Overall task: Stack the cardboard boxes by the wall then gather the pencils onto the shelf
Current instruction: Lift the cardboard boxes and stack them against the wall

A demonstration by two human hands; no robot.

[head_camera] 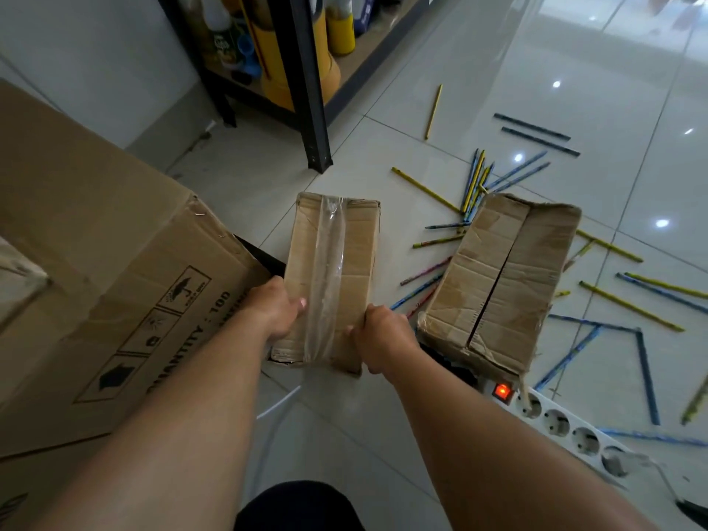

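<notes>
Large cardboard carton [115,270]: left of the left hand, brown, printed with handling symbols and the word "QUANTITY"; it fills the left of the view and stands near the white wall [95,63].

Shelf unit [302,90]: beyond the fingers, black metal frame on the tiled floor [421,90]; its low shelf board carries yellow containers [333,28] and bottles.

Torn cardboard box [498,285]: just right of the right hand, apart from it; flaps closed with a dark seam down the middle, edges ragged, resting partly over scattered pencils.

Taped cardboard box [333,270]: between the two hands, long axis pointing away from the person, a strip of clear tape down its top. Whether it rests on the floor or is lifted cannot be told.

Power strip [567,423]: below and right of the right hand, white, red switch lit, several empty sockets.

Left hand [277,308]: fingers clamped on the taped box's near left edge, thumb on top beside the tape.

Right hand [383,335]: fingers clamped on the near right corner of the same box.

Pencils [475,182]: yellow, blue and pink, strewn over the floor right of and beyond the right hand, some beneath the torn box.
</notes>
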